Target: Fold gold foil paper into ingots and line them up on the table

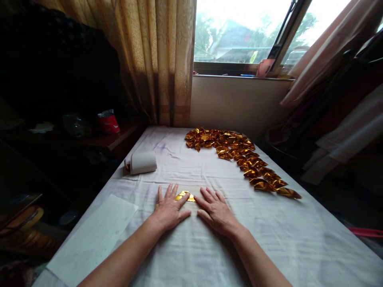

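A small piece of gold foil paper (183,195), folded to a flat shape with slanted ends, lies on the white cloth between my hands. My left hand (170,207) rests flat with fingers spread, its index fingertip on the foil. From the other side my right hand (216,209) lies flat too, its fingers stretched out and the index fingertip at the foil's right corner. Part of the foil is covered by my fingers. Many folded gold foil pieces (233,143) lie in a pile at the back right and trail toward me in rows.
The white cloth (179,255) covers the table. A white roll (144,162) lies at the left, and a pale flat sheet (95,235) sits nearer me. A red cup-like container (108,121) stands on a dark side table. Hanging clothes crowd the right.
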A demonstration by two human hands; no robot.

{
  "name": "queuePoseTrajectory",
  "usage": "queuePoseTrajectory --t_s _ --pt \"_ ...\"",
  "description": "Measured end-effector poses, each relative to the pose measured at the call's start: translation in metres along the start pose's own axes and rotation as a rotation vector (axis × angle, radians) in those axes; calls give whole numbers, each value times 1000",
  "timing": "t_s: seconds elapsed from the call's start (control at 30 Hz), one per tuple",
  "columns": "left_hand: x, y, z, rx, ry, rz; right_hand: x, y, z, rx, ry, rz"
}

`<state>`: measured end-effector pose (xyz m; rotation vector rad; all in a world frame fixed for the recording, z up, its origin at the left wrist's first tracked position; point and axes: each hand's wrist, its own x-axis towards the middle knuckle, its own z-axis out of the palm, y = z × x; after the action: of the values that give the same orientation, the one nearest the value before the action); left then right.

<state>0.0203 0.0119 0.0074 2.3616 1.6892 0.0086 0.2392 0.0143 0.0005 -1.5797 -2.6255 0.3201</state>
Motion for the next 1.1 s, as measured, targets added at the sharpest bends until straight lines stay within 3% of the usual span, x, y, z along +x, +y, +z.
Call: queuePoseTrajectory --t_s 0.3,0.57,0.87,1.1 --pt "-1 -3 7 -49 75 64 -2 -1 3 -2 73 -13" --pt "2 -6 8 -173 412 -13 -3 1 8 -7 175 -37" --pt "13 3 -6 -200 339 -167 -4 5 13 -26 229 -68" --pt "16 10 -19 -204 233 -168 -3 7 17 -11 271 -101"
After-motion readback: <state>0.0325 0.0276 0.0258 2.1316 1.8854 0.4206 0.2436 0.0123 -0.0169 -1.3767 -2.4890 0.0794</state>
